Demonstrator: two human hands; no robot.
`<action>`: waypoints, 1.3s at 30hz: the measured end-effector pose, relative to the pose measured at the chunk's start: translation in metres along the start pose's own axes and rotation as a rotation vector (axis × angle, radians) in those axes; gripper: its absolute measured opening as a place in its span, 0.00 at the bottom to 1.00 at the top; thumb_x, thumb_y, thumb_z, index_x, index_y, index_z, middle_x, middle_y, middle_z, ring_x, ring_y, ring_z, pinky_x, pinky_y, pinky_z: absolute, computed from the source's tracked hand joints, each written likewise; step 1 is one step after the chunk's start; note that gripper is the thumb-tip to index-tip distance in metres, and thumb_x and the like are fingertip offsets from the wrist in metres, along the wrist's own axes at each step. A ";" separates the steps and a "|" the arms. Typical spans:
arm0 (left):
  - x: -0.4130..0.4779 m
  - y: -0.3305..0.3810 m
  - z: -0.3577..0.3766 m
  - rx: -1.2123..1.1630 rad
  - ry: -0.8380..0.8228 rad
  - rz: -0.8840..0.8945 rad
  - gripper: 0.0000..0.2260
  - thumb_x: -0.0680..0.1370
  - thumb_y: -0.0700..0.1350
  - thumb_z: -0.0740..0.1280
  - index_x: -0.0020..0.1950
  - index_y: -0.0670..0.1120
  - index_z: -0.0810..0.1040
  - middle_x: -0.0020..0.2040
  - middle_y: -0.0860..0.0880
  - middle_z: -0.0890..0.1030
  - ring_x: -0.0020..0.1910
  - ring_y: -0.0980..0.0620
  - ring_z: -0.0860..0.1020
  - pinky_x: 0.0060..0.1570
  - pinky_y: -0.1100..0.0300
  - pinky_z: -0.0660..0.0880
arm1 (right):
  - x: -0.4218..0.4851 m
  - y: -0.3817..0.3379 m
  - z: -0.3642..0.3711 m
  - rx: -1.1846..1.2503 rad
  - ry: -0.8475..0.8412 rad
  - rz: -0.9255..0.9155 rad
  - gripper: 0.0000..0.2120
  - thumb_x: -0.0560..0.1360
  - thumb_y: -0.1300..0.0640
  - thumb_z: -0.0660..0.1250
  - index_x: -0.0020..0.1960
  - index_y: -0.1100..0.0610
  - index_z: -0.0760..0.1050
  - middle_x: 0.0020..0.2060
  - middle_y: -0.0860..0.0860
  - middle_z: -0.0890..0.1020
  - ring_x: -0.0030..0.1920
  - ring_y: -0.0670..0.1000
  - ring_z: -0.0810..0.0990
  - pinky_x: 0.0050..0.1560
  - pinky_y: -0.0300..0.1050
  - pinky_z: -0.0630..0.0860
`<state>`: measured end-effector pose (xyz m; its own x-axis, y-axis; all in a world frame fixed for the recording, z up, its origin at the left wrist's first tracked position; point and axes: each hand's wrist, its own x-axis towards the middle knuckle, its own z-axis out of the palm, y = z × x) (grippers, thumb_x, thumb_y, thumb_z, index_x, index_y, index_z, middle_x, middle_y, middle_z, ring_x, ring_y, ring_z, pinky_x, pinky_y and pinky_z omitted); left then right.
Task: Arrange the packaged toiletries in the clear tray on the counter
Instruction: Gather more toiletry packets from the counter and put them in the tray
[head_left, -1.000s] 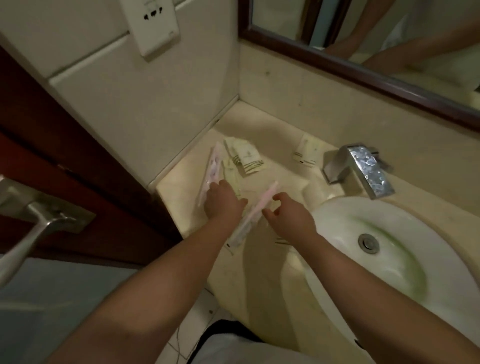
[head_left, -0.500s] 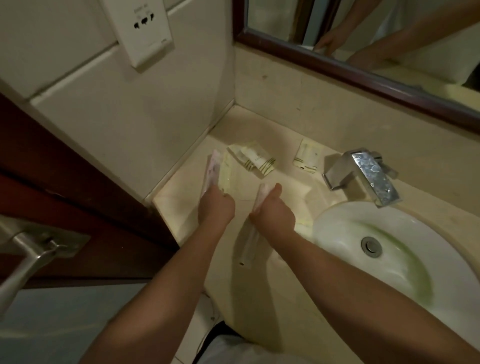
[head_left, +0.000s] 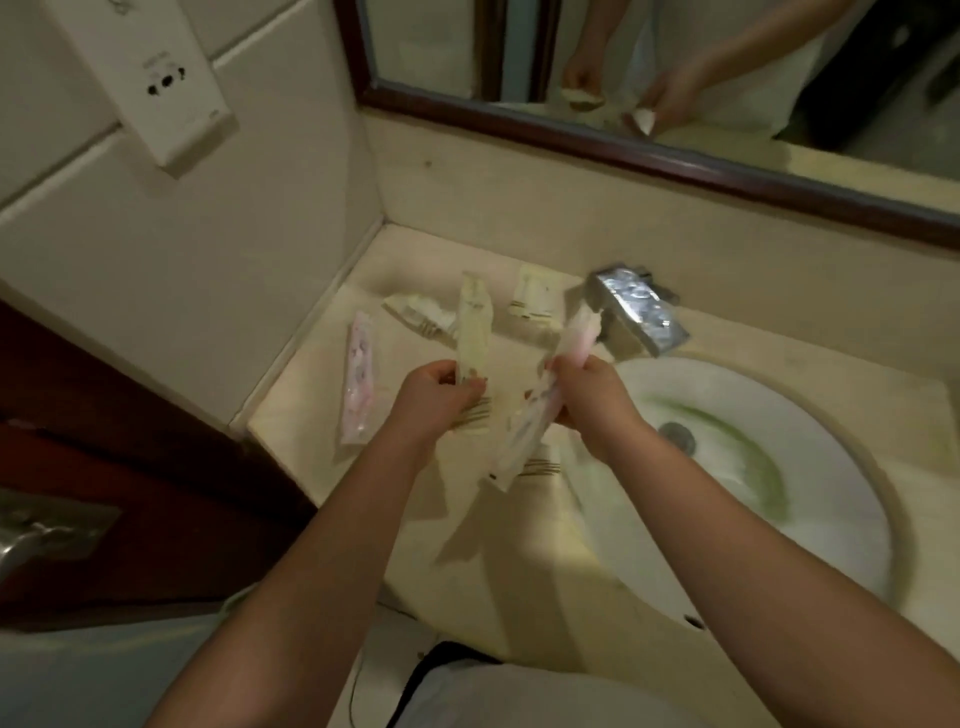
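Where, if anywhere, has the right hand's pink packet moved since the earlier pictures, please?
Yes: the right hand brought the pink packet toward the faucet, tip beside it.

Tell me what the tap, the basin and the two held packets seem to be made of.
The tap: metal, likely chrome-plated; bright mirror-like glints. The basin: probably glazed ceramic; smooth glossy white, green stain. The cream packet in the left hand: paper or plastic film, unclear; matte, little shine. The pink packet in the right hand: thin, seemingly translucent plastic film.
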<state>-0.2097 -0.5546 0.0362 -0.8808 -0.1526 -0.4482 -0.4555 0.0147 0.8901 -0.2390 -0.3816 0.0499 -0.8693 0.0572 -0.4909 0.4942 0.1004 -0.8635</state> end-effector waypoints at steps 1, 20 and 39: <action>-0.006 0.003 0.011 -0.023 -0.042 0.001 0.05 0.75 0.39 0.71 0.49 0.42 0.83 0.46 0.43 0.85 0.43 0.47 0.83 0.44 0.55 0.80 | -0.008 -0.004 -0.017 0.043 0.018 -0.019 0.08 0.78 0.58 0.58 0.47 0.55 0.76 0.46 0.58 0.83 0.47 0.59 0.83 0.47 0.55 0.82; -0.230 -0.043 0.379 -0.026 -0.476 -0.100 0.06 0.78 0.40 0.67 0.50 0.38 0.78 0.43 0.41 0.80 0.38 0.49 0.75 0.37 0.60 0.79 | -0.239 0.153 -0.378 0.263 0.432 0.048 0.13 0.81 0.56 0.58 0.60 0.61 0.75 0.45 0.55 0.83 0.40 0.50 0.84 0.40 0.43 0.79; -0.217 -0.062 0.643 -0.206 -0.319 -0.471 0.06 0.74 0.33 0.70 0.50 0.38 0.77 0.46 0.41 0.81 0.41 0.49 0.81 0.30 0.61 0.80 | -0.220 0.195 -0.606 0.255 0.693 0.175 0.11 0.78 0.61 0.56 0.53 0.59 0.76 0.40 0.54 0.80 0.40 0.51 0.81 0.43 0.46 0.78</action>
<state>-0.0737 0.1128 0.0247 -0.6004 0.2081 -0.7721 -0.7995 -0.1795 0.5733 0.0486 0.2274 0.0597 -0.5375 0.6710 -0.5108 0.5363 -0.1954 -0.8211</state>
